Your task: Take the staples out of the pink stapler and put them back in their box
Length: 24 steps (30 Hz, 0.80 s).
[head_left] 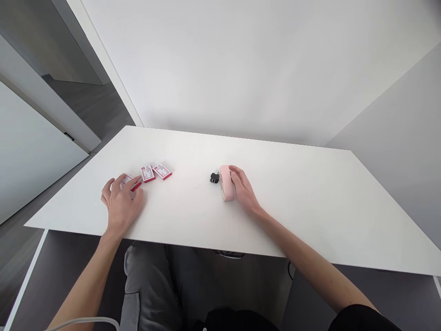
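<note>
My left hand (120, 200) lies on the white table (296, 202), its fingers curled over the nearest of three small red-and-white boxes (131, 182). The other two boxes (148, 173) (162, 171) lie in a row just beyond it to the right. My right hand (243, 188) rests against the right side of a pale pink stapler-like device (225, 182), fingers wrapped onto it. A small black object (214, 178) sits touching the pink device's left end.
A white wall rises right behind the table. A grey partition stands to the right. On the left there is dark floor and a white panel. My legs in grey trousers show under the table's front edge.
</note>
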Each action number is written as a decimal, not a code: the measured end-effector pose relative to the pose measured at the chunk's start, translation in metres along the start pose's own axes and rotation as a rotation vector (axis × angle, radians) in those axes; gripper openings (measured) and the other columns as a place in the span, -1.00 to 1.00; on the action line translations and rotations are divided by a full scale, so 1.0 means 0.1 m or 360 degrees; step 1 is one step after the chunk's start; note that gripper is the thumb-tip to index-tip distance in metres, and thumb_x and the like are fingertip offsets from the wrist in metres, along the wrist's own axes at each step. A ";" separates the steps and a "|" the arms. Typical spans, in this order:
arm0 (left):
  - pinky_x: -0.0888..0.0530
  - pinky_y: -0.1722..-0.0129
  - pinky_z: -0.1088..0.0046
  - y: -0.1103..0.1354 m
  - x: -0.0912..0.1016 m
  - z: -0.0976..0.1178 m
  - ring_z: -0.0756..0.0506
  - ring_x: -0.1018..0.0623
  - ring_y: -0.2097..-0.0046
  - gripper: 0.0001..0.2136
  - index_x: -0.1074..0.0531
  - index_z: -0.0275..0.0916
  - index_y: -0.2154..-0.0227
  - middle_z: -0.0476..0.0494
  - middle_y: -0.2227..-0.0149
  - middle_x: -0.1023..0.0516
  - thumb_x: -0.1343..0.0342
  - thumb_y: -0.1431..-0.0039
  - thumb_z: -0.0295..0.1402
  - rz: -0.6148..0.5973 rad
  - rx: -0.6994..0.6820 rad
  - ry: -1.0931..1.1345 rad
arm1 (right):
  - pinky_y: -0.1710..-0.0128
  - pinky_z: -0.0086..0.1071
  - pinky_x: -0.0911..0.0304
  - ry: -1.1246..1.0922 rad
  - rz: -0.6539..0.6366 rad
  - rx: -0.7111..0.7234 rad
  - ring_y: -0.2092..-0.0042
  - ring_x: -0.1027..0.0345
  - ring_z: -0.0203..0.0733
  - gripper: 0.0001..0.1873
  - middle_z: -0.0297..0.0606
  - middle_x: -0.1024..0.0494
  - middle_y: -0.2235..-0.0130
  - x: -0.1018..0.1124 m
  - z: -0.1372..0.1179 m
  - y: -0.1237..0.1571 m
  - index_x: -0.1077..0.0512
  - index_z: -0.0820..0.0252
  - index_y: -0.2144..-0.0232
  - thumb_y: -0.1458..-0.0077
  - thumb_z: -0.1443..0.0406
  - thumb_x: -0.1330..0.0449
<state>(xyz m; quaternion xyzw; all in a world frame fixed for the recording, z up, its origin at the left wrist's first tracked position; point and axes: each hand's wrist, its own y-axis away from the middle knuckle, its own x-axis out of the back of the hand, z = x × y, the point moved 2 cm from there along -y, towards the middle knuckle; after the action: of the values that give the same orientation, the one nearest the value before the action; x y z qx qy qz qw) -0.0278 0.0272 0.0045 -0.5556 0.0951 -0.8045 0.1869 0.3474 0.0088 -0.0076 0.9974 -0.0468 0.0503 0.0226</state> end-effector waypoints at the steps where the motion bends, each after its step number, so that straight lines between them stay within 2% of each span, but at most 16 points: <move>1: -0.18 -0.46 -0.31 0.00 0.00 0.00 -0.52 -0.19 -0.48 -0.58 -0.59 -0.12 -0.17 -0.32 -0.41 -0.37 -0.08 -0.29 -0.32 0.0020 -0.0021 0.0010 | -0.46 0.03 -0.14 -0.0001 0.0001 -0.0001 -0.42 -0.27 -0.01 -0.47 -0.31 -0.37 -0.44 0.00 0.00 0.00 -0.34 -0.16 -0.32 -0.44 -0.09 0.01; 5: -0.19 -0.47 -0.25 0.00 -0.01 -0.01 -0.46 -0.19 -0.49 -0.58 -0.53 -0.14 -0.20 -0.30 -0.40 -0.39 -0.08 -0.33 -0.26 0.0068 -0.0059 0.0046 | -0.45 0.04 -0.17 -0.0019 -0.0013 0.0001 -0.40 -0.29 0.02 -0.46 -0.33 -0.38 -0.43 0.00 0.01 0.01 -0.34 -0.19 -0.32 -0.43 -0.11 0.00; 9: -0.16 -0.52 -0.14 -0.02 -0.03 0.03 -0.42 -0.18 -0.53 -0.43 -0.36 -0.28 -0.35 -0.41 -0.47 -0.27 -0.05 -0.35 -0.15 -0.0096 -0.0149 0.0127 | -0.44 0.01 -0.18 -0.0022 -0.0007 0.0018 -0.43 -0.26 0.01 -0.49 -0.35 -0.38 -0.43 0.00 0.01 0.01 -0.37 -0.20 -0.30 -0.43 -0.11 -0.02; 14: -0.17 -0.53 -0.08 0.00 -0.05 0.09 -0.37 -0.17 -0.55 -0.29 -0.15 -0.26 -0.48 -0.36 -0.52 -0.20 -0.05 -0.34 -0.09 -0.0221 -0.0282 0.0185 | -0.44 0.00 -0.19 -0.0037 -0.0025 0.0027 -0.42 -0.27 0.00 -0.49 -0.34 -0.38 -0.43 -0.01 -0.01 0.01 -0.37 -0.18 -0.30 -0.44 -0.11 -0.03; 18: -0.02 -0.55 -0.14 -0.01 -0.09 0.15 -0.38 -0.06 -0.59 -0.31 -0.15 -0.27 -0.49 -0.35 -0.56 -0.13 0.03 -0.40 -0.07 -0.0297 -0.0518 0.0110 | -0.44 0.00 -0.19 -0.0042 -0.0027 0.0030 -0.42 -0.27 0.01 -0.48 -0.32 -0.39 -0.43 -0.01 -0.01 0.02 -0.37 -0.16 -0.30 -0.43 -0.10 -0.04; 24: 0.11 -0.55 -0.22 -0.06 -0.13 0.21 -0.37 0.03 -0.61 -0.39 -0.22 -0.07 -0.50 -0.08 -0.58 -0.10 0.16 -0.46 -0.08 -0.0483 -0.0759 -0.0030 | -0.43 0.01 -0.20 -0.0032 -0.0021 0.0025 -0.40 -0.30 0.02 -0.47 -0.28 -0.41 -0.41 -0.01 -0.03 0.03 -0.37 -0.13 -0.31 -0.43 -0.09 -0.04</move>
<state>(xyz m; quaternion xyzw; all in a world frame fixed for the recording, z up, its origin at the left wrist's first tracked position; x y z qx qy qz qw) -0.0056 0.0393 0.0030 -0.5992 0.1956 -0.7731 -0.0708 0.3456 0.0065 -0.0044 0.9983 -0.0400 0.0404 0.0146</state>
